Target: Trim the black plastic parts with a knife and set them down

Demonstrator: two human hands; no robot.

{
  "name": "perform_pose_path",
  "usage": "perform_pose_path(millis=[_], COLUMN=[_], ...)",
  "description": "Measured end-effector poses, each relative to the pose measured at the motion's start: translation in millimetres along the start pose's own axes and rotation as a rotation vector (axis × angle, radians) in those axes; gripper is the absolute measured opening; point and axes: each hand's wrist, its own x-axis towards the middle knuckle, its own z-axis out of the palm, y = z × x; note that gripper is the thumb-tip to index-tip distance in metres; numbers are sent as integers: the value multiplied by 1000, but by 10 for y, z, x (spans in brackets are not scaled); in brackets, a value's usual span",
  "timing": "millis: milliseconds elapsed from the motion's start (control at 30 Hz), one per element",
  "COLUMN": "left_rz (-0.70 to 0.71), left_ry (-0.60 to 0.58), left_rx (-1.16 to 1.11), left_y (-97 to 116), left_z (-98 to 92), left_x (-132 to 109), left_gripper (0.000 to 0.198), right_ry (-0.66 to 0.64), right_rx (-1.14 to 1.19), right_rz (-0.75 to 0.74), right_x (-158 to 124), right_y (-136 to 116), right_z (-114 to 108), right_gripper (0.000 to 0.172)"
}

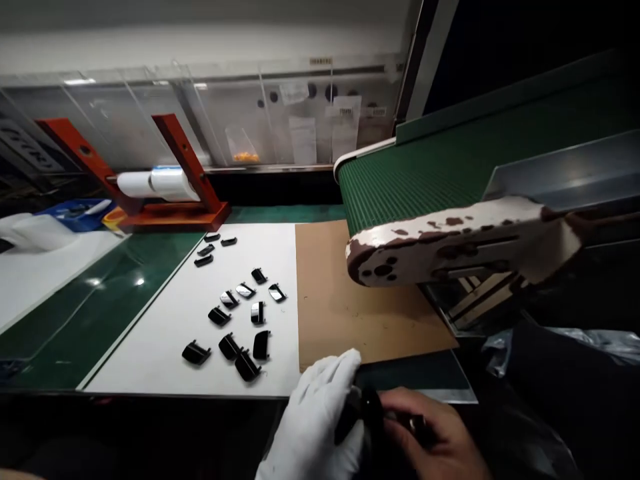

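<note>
Just past the near edge of the desk, the white-gloved left hand (310, 417) and the bare right hand (430, 433) close together around a glossy black plastic part (364, 417), its shape partly hidden by the fingers. Beyond them, about a dozen similar black parts (230, 346) lie scattered on a white sheet (150, 360), some with shiny faces up. A brown cardboard sheet (360, 313) lies just right of them, partly under the chipped white end of a green conveyor belt (400, 180). Farther off, a white roll (160, 183) sits on a red stand (215, 213), with a blue tray (75, 215) to its left, near the desk's far left corner.
</note>
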Motion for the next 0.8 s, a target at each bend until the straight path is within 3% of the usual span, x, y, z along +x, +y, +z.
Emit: perform_pose_path(millis=[133,300,367,433,600,800], left_rz=[8,96,16,-121,-286,-303], left_ry=[-115,-19,45,36,-60,-138], left_rx=[-23,-67,-137,-199,-264,-278], left_y=[77,86,26,-55,-169,-53], left_z=[-4,-35,-88,-153,-208,-3], left_x=[106,118,62,-17,-149,-60], left_gripper=[71,51,45,45,59,97], right_ry=[36,261,298,283,298,402], right_rx=[9,311,482,568,669,578], right_rz=[110,291,366,416,419,363], right_x=[-41,-102,-104,-99,-95,-145], right_y=[130,309,354,370,343,267], right_z=[-78,-80,-85,-97,-88,-42], right_gripper=[17,25,31,33,23,24])
